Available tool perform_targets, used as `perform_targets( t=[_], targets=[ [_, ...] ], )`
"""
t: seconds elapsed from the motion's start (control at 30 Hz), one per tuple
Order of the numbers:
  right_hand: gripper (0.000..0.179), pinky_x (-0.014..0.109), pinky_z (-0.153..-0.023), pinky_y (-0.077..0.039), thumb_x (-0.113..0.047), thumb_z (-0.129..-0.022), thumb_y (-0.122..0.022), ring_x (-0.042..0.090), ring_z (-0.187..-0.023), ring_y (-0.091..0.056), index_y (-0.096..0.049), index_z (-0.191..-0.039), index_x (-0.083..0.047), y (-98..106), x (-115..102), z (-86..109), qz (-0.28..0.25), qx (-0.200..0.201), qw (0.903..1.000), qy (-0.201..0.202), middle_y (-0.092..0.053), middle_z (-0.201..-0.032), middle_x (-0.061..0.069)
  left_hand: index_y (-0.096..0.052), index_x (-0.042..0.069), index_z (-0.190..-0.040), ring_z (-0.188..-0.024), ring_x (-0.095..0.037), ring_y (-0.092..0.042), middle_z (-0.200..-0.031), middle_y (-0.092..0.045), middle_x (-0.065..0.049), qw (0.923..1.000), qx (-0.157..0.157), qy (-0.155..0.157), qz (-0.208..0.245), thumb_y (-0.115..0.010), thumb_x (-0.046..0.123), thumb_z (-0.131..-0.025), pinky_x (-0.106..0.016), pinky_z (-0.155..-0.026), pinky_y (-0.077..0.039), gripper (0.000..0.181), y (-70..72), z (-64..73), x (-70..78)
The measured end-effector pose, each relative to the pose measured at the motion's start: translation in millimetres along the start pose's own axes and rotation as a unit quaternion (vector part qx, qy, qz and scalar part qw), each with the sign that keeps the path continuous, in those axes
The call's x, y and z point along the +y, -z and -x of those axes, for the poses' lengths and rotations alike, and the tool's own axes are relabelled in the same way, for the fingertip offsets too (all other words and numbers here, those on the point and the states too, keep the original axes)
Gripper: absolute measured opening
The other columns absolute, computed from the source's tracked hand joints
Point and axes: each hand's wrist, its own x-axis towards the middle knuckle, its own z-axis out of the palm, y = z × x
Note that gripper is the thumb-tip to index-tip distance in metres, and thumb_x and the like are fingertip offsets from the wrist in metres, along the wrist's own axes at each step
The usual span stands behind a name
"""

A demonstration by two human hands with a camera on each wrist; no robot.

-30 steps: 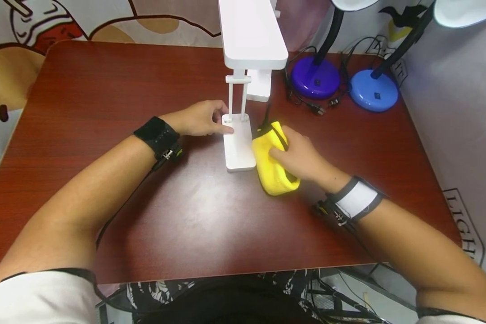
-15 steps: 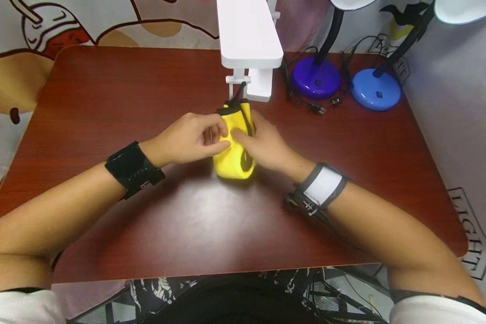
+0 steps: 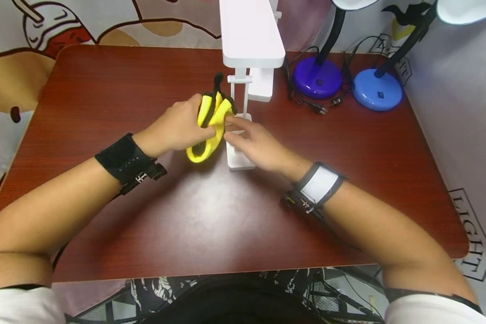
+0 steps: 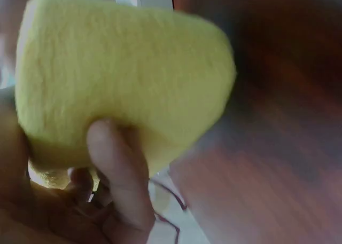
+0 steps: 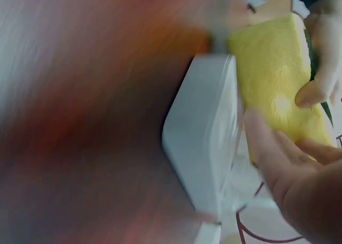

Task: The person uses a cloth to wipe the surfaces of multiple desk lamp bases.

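Observation:
A folded yellow cloth with black edging (image 3: 215, 130) is in my left hand (image 3: 182, 123), thumb on the near face and fingers behind it. It is held over the left side of the white desk lamp's base (image 3: 240, 159). The left wrist view shows the fuzzy yellow cloth (image 4: 123, 68) filling much of the picture, with the thumb pressed on it. My right hand (image 3: 263, 144) is over the lamp base, its fingers loosely bent and fingertips at the cloth's right edge. From the right wrist, the fingers overlap the cloth (image 5: 272, 78) beside the lamp base (image 5: 200, 132).
The white lamp's head (image 3: 252, 33) hangs above the base. To the back right stand a purple-based lamp (image 3: 317, 78) and a blue-based lamp (image 3: 377, 90), with black cords and a plug (image 3: 319, 108) between. All rest on a brown wooden table (image 3: 210, 225) beside a wall at right.
The cloth went from the right hand, right of the lamp, across in front of the lamp into the left hand. The left hand left the lamp base; the right hand's grip has loosened.

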Motion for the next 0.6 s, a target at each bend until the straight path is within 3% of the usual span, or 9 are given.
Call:
perform_targets(
  t=[0.1,0.17,0.3,0.47,0.6],
  targets=[
    [0.057,0.038,-0.111,-0.042,-0.037,-0.101,-0.055,0.022,-0.134,-0.052,-0.042,-0.153,-0.018,4.8,7.1,-2.0,0.131,0.018,0.9913,0.004,-0.051,-0.15,0.004,-0.041,0.002,-0.128,-0.073,-0.026,-0.066,-0.095,-0.06,-0.013,0.9994,0.02,0.026,-0.014,-0.069,0.031,-0.087,-0.033,-0.06,-0.057,0.058,8.3,-7.6,-8.1],
    [0.058,0.039,-0.115,-0.037,-0.037,-0.098,-0.059,0.023,-0.137,-0.048,-0.045,-0.151,-0.015,6.8,11.9,-3.9,0.187,0.017,0.982,0.015,-0.05,-0.151,0.006,-0.038,0.002,-0.131,-0.074,-0.027,-0.065,-0.096,-0.059,-0.015,0.9985,0.026,0.037,-0.03,-0.069,0.032,-0.088,-0.033,-0.061,-0.056,0.061,10.9,-12.8,-11.9],
    [0.067,0.042,-0.12,-0.03,-0.041,-0.093,-0.066,0.028,-0.144,-0.039,-0.046,-0.149,-0.011,8.5,19.5,-4.9,0.292,-0.015,0.9555,0.038,-0.042,-0.156,0.012,-0.036,0.004,-0.133,-0.076,-0.027,-0.065,-0.098,-0.06,-0.016,0.9984,-0.002,0.04,-0.041,-0.069,0.034,-0.09,-0.032,-0.061,-0.055,0.062,4.0,-20.7,-11.3],
    [0.083,0.044,-0.126,-0.014,-0.044,-0.086,-0.075,0.035,-0.152,-0.021,-0.041,-0.152,-0.007,8.1,22.6,-2.5,0.371,-0.068,0.9233,0.073,-0.028,-0.161,0.022,-0.04,0.005,-0.123,-0.07,-0.023,-0.066,-0.093,-0.061,-0.013,0.9975,-0.057,0.002,-0.042,-0.068,0.034,-0.089,-0.03,-0.056,-0.055,0.053,-18.5,-21.3,2.3],
    [0.085,0.046,-0.126,-0.013,-0.044,-0.085,-0.077,0.038,-0.152,-0.021,-0.038,-0.153,-0.009,7.7,22.0,-2.0,0.386,-0.075,0.916,0.077,-0.028,-0.161,0.023,-0.043,0.003,-0.118,-0.066,-0.021,-0.065,-0.086,-0.062,-0.011,0.9956,-0.054,-0.026,-0.072,-0.068,0.031,-0.087,-0.031,-0.056,-0.054,0.048,-31.8,-13.4,12.5]
  ],
)
